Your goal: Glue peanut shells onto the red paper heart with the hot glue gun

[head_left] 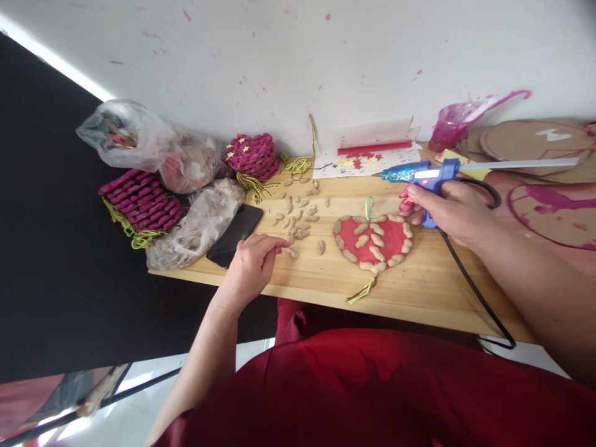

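My right hand (454, 208) is wrapped round the handle of a blue hot glue gun (433, 177), held above the table with its nozzle pointing left and a long glue stick out of its back. Just left of it lies a red heart-shaped piece (391, 234), edged with peanuts and with more peanuts in its middle. A green loop tops it, and a yellow-green tassel (363, 290) hangs at its bottom. My left hand (255, 264) reaches over the table, fingers stretched out and thumb apart, the fingertips at a peanut (292, 252) beside several loose peanuts (298, 217).
A black flat device (236, 236) lies beside my left hand, near plastic bags (186, 230) and magenta woven pieces (254, 155). Star confetti on white paper (326, 162) is at the back. A pink-stained cup (449, 127) and cardboard cutouts (516, 143) stand right. The gun's black cord (470, 279) crosses the front edge.
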`<state>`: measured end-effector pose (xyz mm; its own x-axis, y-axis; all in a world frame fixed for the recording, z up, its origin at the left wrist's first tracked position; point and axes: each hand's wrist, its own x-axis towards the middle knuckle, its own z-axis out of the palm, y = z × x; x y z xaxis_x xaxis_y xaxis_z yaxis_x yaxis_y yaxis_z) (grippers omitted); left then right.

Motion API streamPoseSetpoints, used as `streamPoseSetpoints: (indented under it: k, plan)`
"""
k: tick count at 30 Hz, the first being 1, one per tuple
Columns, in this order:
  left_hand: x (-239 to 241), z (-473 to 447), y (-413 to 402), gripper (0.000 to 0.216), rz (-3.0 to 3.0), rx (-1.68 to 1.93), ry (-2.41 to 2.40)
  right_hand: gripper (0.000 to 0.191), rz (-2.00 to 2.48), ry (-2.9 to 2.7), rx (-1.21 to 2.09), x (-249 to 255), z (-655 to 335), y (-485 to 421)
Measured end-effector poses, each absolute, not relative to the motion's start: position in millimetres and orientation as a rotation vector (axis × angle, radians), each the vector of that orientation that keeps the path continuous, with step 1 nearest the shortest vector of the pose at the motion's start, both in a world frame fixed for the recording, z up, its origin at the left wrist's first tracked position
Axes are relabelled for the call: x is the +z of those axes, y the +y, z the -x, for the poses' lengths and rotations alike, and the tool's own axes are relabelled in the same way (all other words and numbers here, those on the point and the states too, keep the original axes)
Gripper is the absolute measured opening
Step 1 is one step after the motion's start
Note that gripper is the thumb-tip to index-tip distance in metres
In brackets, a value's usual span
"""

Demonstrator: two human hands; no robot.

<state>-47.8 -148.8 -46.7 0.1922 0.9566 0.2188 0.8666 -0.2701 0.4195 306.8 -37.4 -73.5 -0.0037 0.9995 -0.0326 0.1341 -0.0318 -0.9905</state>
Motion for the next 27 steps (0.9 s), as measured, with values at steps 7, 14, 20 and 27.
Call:
streamPoseSetpoints:
  k: [7, 14, 20, 27]
  plan:
    - [-58, 43, -150, 0.032, -1.990, 1.060, 1.630, 0.017, 1.352, -1.276, 1.181, -69, -304, -39]
    - [-63, 38, -154, 0.035, -1.754, 1.024, 1.655, 0.016, 1.344, -1.280, 1.186, -70, -305, -38]
    - [-63, 40, -152, 0.021, -2.133, 0.952, 1.724, 0.015, 1.299, -1.302, 1.178, -76, -308, -35]
    - [-78, 37, -149, 0.007, -2.421, 0.819, 1.802, 0.016, 1.309, -1.313, 1.152, -76, -308, -36]
